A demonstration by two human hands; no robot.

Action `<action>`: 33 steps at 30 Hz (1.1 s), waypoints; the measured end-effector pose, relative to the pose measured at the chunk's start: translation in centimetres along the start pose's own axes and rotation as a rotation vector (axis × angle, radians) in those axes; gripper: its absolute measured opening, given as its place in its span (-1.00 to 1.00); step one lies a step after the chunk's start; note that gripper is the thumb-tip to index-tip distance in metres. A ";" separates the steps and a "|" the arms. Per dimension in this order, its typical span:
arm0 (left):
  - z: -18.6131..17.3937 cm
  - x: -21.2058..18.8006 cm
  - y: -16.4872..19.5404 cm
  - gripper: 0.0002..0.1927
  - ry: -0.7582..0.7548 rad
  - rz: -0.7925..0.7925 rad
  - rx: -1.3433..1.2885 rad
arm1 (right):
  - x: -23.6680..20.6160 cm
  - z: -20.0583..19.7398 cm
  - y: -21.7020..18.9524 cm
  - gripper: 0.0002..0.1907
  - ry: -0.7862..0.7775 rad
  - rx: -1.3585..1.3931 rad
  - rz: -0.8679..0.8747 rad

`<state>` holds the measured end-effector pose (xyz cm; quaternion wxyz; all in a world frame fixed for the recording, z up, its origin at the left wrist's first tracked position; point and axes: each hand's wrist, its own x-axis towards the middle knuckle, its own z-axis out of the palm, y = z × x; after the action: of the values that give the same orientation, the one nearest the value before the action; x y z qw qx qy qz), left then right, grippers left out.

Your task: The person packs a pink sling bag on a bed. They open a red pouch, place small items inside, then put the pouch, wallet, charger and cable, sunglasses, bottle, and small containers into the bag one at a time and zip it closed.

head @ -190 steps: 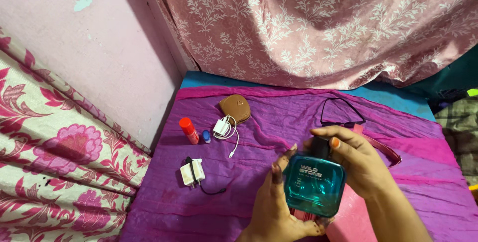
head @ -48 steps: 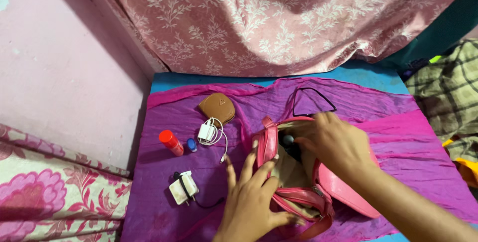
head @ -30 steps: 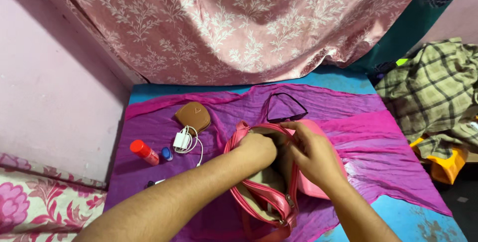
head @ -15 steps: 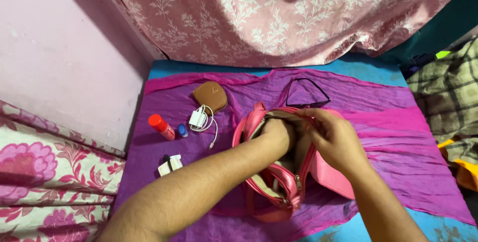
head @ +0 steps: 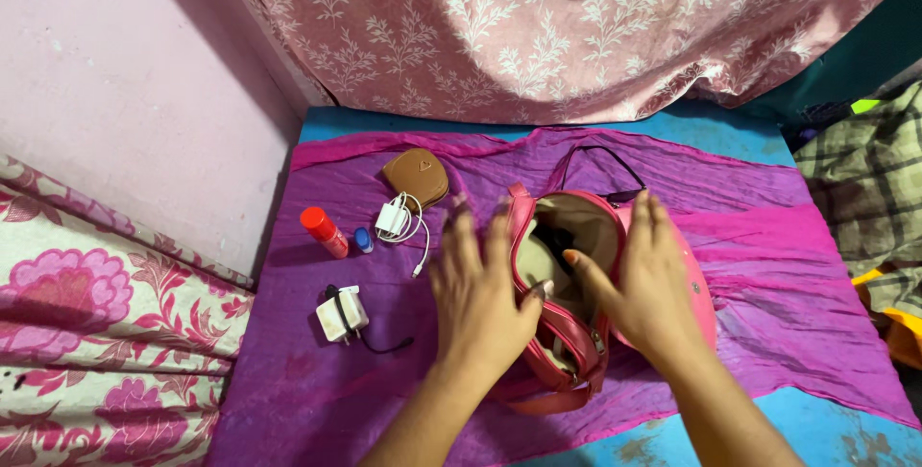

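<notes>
A pink handbag (head: 696,280) lies open on a purple cloth (head: 749,333), its beige lining and a dark item inside showing. My left hand (head: 480,289) hovers over the bag's left rim, fingers spread, holding nothing. On the bag's right side rests my right hand (head: 648,280), fingers spread, thumb pointing into the opening. Left of the bag lie a brown pouch (head: 418,176), a white charger with cable (head: 396,219), a red tube (head: 323,231), a small blue cap (head: 363,239) and a white adapter with black cable (head: 341,315).
A pink wall (head: 125,93) stands at the left, and a floral curtain (head: 538,25) hangs behind. A floral mattress (head: 86,333) lies at lower left. Checked cloth (head: 864,169) and a yellow object (head: 898,323) sit at the right.
The teal bottle held earlier is out of sight. My left hand has come out of the bag and now hovers with fingers spread; my right hand moved from the opening onto the bag's side.
</notes>
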<state>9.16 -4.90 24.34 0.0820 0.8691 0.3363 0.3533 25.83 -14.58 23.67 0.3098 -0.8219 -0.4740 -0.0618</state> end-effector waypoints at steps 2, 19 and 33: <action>2.2 -1.2 -1.0 -0.10 -0.038 -0.409 -0.474 | -0.7 1.8 -0.2 0.11 -0.192 0.298 0.231; 3.7 -10.4 -11.9 -0.36 0.289 -0.562 -0.578 | -1.7 -2.3 -4.1 -0.32 0.104 0.101 -0.165; -0.1 -10.9 -22.5 0.12 -0.316 -0.609 0.031 | -9.5 3.1 -6.8 -0.72 -0.082 0.600 -0.495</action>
<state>-8.48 5.19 9.80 0.2218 0.7740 0.5687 0.1686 14.47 -17.46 20.52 0.4928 -0.5574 -0.6670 0.0397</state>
